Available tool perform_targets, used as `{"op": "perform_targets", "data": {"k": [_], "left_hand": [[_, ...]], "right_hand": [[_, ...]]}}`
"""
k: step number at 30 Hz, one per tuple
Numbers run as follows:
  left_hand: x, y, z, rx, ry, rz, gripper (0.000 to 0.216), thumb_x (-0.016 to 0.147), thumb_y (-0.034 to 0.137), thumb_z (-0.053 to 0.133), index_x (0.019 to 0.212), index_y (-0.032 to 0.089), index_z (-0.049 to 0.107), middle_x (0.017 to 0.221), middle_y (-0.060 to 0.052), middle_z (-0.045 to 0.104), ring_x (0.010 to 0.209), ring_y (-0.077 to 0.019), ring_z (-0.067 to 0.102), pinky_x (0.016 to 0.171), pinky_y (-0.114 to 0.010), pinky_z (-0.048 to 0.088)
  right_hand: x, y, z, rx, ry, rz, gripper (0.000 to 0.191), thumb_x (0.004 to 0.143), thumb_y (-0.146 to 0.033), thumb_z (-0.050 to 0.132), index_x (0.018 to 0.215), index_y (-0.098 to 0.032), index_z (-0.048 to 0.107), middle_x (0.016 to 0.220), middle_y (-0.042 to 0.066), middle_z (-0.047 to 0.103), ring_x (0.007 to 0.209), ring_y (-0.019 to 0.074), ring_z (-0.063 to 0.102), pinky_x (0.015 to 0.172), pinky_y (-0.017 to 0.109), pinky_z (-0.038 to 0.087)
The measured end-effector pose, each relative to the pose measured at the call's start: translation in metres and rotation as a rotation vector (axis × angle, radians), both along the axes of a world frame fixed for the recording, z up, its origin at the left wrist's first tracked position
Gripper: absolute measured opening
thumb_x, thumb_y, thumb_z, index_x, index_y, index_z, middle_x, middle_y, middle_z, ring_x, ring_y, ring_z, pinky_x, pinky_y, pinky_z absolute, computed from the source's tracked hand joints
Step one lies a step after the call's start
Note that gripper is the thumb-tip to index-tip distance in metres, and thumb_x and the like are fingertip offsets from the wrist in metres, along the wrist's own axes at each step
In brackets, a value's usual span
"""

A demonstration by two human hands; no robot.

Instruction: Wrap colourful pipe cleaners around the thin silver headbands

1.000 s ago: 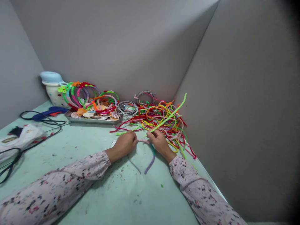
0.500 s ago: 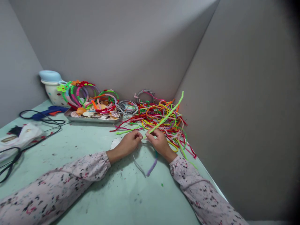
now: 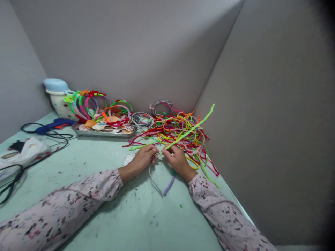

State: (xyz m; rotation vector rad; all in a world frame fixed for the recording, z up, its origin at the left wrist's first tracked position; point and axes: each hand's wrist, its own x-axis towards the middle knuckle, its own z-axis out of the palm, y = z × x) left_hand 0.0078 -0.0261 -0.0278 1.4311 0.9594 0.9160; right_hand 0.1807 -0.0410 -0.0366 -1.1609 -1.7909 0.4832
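At the centre of the frame the left hand [image 3: 142, 159] is closed, its fingertips pinching the top of a thin grey headband [image 3: 155, 182]. Just beside it, the right hand [image 3: 177, 158] is closed on the near end of a lime-green pipe cleaner [image 3: 190, 129], which slants up towards the right wall. The headband arcs down onto the green table [image 3: 131, 216], its purple-wrapped end [image 3: 169, 184] lying below the right wrist. The pinches look light and close together, so the wire could slip off the smooth band and the wrap loosen. The long free end could also snag in the pile of pipe cleaners [image 3: 172, 122] just behind the hands. A metal tray [image 3: 102, 134] of finished pieces sits upper left, well apart.
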Motion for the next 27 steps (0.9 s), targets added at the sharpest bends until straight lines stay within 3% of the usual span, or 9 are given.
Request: {"op": "perform_targets", "data": {"k": [3, 7, 15, 27], "left_hand": [[0.0004, -0.0013, 0.0036, -0.116, -0.030, 0.002, 0.017, 0.078, 0.032, 0.051, 0.081, 0.016, 0.054, 0.063, 0.002, 0.056, 0.045, -0.0090, 0.047, 0.046, -0.022, 0.035], [0.0009, -0.0044, 0.0074, -0.126, 0.043, -0.054, 0.021, 0.075, 0.034, 0.059, 0.073, 0.014, 0.054, 0.060, 0.001, 0.057, 0.046, -0.0087, 0.048, 0.044, -0.022, 0.032], [0.0010, -0.0067, 0.0078, -0.261, -0.057, -0.045, 0.015, 0.075, 0.025, 0.058, 0.081, 0.011, 0.060, 0.077, -0.006, 0.067, 0.047, -0.0066, 0.051, 0.044, -0.020, 0.033], [0.0023, -0.0060, 0.0063, -0.188, -0.027, -0.010, 0.013, 0.072, 0.020, 0.056, 0.080, 0.012, 0.063, 0.075, -0.004, 0.066, 0.047, -0.0077, 0.052, 0.045, -0.021, 0.032]], "right_hand": [[-0.0001, 0.0005, -0.0015, -0.001, -0.015, -0.018, 0.019, 0.087, -0.033, 0.055, 0.085, -0.016, 0.063, 0.079, 0.005, 0.066, 0.071, 0.0157, 0.060, 0.067, 0.026, 0.045], [-0.0003, 0.0001, -0.0027, 0.011, -0.030, -0.026, 0.018, 0.087, -0.033, 0.056, 0.085, -0.016, 0.063, 0.077, 0.005, 0.065, 0.070, 0.0157, 0.059, 0.067, 0.027, 0.045], [-0.0009, -0.0030, 0.0001, 0.013, -0.050, -0.011, 0.017, 0.087, -0.032, 0.055, 0.084, -0.017, 0.063, 0.081, 0.005, 0.066, 0.074, 0.0164, 0.059, 0.071, 0.028, 0.046], [-0.0016, -0.0064, 0.0034, 0.006, -0.033, 0.033, 0.016, 0.087, -0.031, 0.055, 0.083, -0.018, 0.063, 0.084, 0.006, 0.066, 0.074, 0.0171, 0.061, 0.071, 0.028, 0.048]]}}
